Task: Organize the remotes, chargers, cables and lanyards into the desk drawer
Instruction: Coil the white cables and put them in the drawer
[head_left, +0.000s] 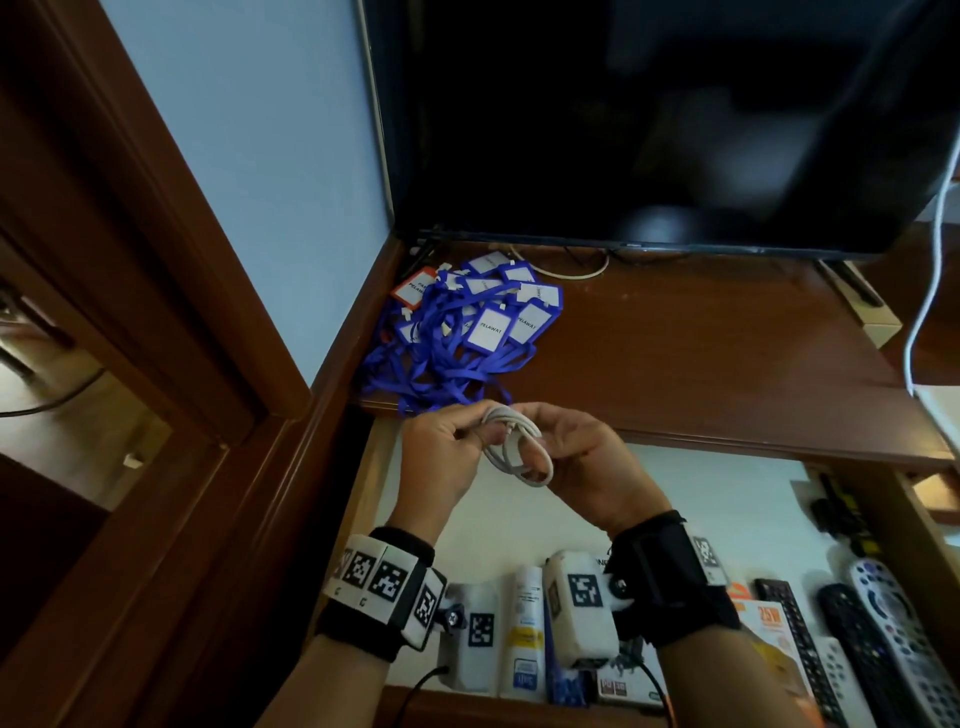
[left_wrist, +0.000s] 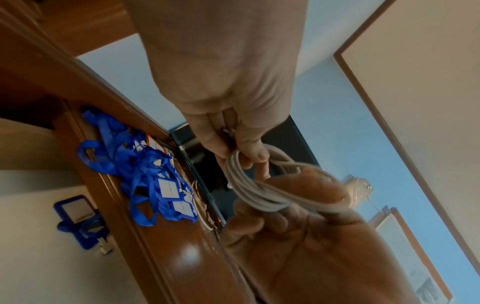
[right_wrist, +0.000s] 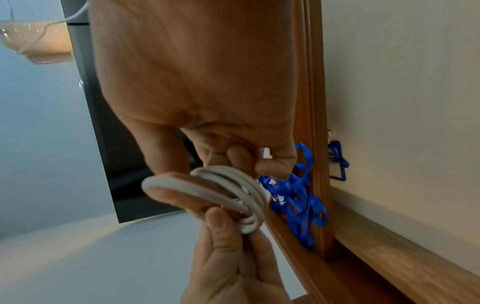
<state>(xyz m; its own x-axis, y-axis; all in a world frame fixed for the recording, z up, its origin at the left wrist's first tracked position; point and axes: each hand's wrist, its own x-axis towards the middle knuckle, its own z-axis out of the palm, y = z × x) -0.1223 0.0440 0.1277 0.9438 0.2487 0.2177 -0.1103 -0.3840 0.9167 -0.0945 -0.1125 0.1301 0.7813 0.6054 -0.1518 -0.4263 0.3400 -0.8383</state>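
Observation:
A coiled white cable hangs between both hands above the open drawer. My left hand pinches the coil's left side, and the left wrist view shows its thumb pressing the cable. My right hand has its fingers curled through the loops of the cable. A tangled pile of blue lanyards with badge holders lies on the desk top's left corner, just beyond the hands. Several remotes lie at the drawer's right front. White charger boxes and an orange box line the drawer's front.
A dark TV screen stands at the back of the desk top. Another white cable hangs down at the far right. One blue badge holder lies in the drawer's far left. A wooden door frame stands left.

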